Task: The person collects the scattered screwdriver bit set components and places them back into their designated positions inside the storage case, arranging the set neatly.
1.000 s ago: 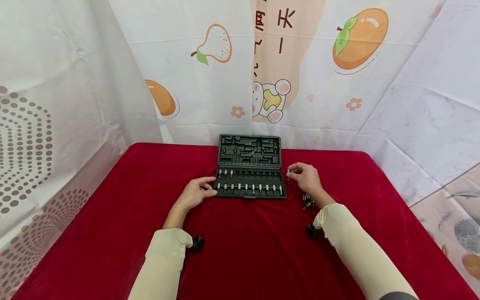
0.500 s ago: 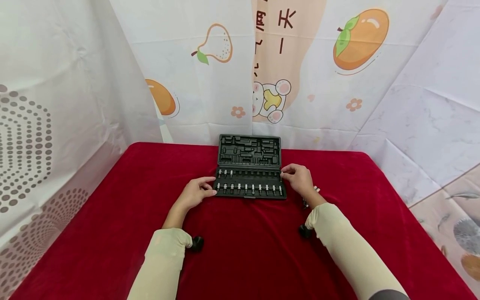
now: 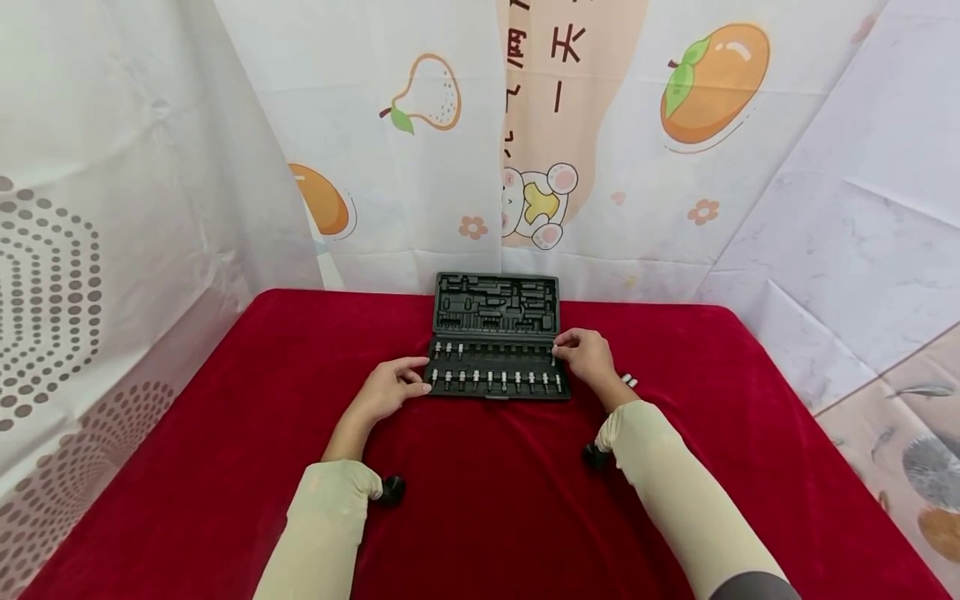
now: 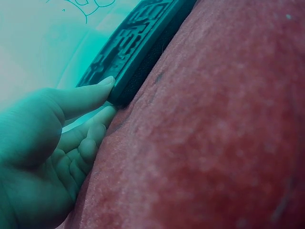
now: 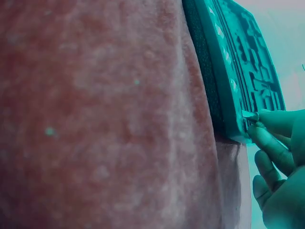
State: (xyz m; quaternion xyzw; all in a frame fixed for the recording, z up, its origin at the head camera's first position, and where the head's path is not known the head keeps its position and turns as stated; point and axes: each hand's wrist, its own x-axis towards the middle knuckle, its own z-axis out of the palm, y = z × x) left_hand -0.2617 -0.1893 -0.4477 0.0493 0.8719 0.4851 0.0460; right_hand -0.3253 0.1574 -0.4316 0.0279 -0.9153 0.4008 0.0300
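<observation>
A black socket case point(image 3: 495, 364) lies unfolded on the red cloth, its moulded lid tipped up at the back. Silver bit sockets point(image 3: 504, 380) fill the front row, and a few stand at the left of the back row. My left hand point(image 3: 388, 387) touches the case's left end with thumb and index finger; in the left wrist view the thumb point(image 4: 90, 99) rests on its corner. My right hand point(image 3: 587, 358) pinches a bit socket point(image 3: 554, 357) between thumb and index finger at the right end of the back row. Whether it sits in its slot, I cannot tell.
Loose bit sockets point(image 3: 630, 381) lie on the red cloth point(image 3: 480, 500), partly hidden by the right forearm. Behind the table hangs a printed white curtain point(image 3: 420, 192). A dark wrist-worn device point(image 3: 392, 490) shows beside the left cuff.
My right hand has carried the bit socket leftward from beside the case to the right end of its back row. The left hand stays at the case's left end.
</observation>
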